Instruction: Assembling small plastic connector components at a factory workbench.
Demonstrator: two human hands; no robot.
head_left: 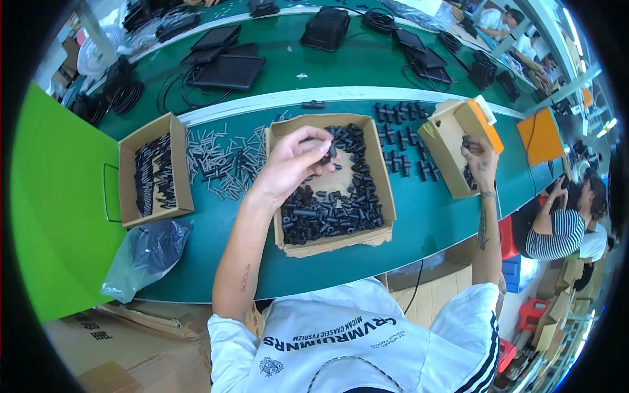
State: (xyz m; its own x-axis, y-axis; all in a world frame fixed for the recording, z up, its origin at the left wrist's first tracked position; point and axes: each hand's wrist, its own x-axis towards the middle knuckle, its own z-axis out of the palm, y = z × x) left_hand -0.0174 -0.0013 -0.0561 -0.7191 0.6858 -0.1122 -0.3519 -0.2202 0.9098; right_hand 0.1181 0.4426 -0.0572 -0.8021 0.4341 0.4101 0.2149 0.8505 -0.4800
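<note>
My left hand [295,160] is raised over an open cardboard box [386,196] full of short black plastic fittings [314,219]. Thumb and fingers pinch a small black fitting [331,150]. Off to the right, my right hand [483,162] is over a narrower cardboard box [447,137], its fingers closed around a small black piece [466,141] whose exact shape is partly hidden. More dark pieces show inside that box, below the hand. Between the two boxes, black T-shaped fittings [398,137] lie in rows on the green table [242,262].
Metal pins [226,164] are scattered left of the middle box. Beyond them stands a box of black and silver rods [187,177], with a plastic bag [147,255] near it. Orange boxes [541,136] are at right. Black panels [229,72] and cables lie behind a white ledge; other people sit farther off.
</note>
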